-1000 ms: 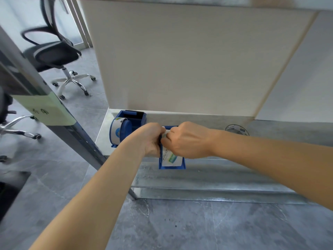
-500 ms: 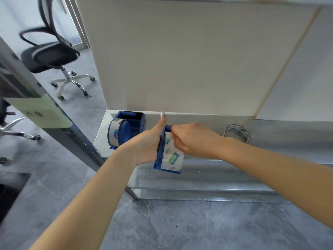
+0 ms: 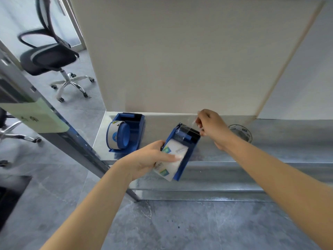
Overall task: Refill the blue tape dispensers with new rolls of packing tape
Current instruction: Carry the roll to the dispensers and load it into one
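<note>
The left hand (image 3: 147,160) grips the tilted blue dispenser (image 3: 191,143) over the table (image 3: 270,148) edge, thumb across its white-labelled roll (image 3: 173,164). The right hand (image 3: 213,128) fingers (image 3: 199,122) pinch the clear tape end (image 3: 191,123) above the black cutter.

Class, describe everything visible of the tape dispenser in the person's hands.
The dispenser is blue plastic, tilted, with a black toothed cutter at its far end and a white-labelled roll inside. The left hand grips its side, thumb on the roll; the right hand pinches clear tape drawn past the cutter.
</note>
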